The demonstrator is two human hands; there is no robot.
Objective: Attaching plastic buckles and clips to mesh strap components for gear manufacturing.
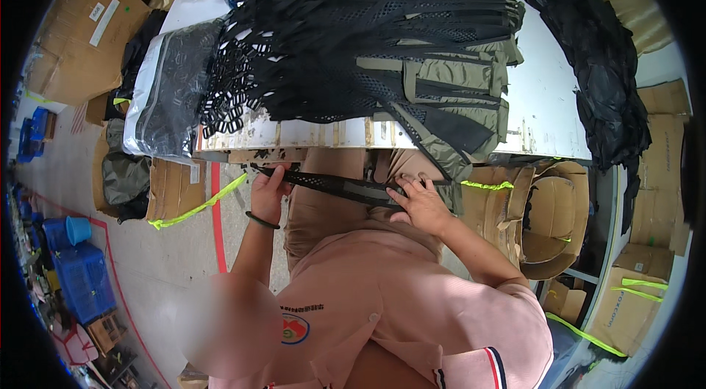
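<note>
A long black mesh strip with an olive end stretches across my lap, below the table's front edge. My left hand pinches its narrow end between thumb and fingers. Over the wider end lies my right hand, its fingers spread on the fabric and its thumb apart below. Part of that end is hidden under the palm. On the table above is a thick pile of similar black mesh pieces, with olive fabric panels at its right. One olive and black panel hangs over the front edge near my right hand.
Black plastic buckles lie beside a clear plastic bag on the white table. Black fabric drapes over its right side. Open cardboard boxes stand at left, and another carton at right. Blue crates sit farther left.
</note>
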